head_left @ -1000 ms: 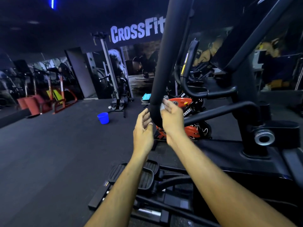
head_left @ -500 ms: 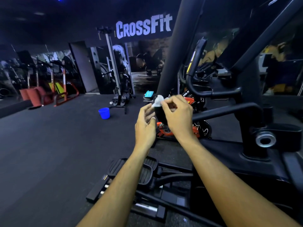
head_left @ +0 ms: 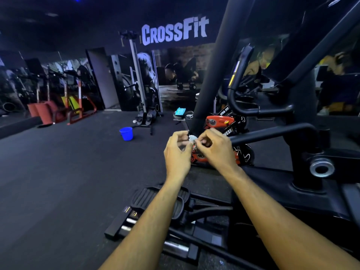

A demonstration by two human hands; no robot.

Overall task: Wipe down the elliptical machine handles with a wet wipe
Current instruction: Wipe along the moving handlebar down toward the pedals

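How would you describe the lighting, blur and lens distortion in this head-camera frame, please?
Head view: dim, blue-tinted gym light; the sign is bright and readable; both hands and the wipe are slightly motion-blurred; the wide lens bows the floor and the elliptical's handle toward the edges.

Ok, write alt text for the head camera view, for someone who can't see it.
Two bare hands, left hand and right hand, pinch a small white wipe between them, just in front of the lower end of a black elliptical handle. Behind lie a dark gym floor, a blue bucket and a CrossFit sign.
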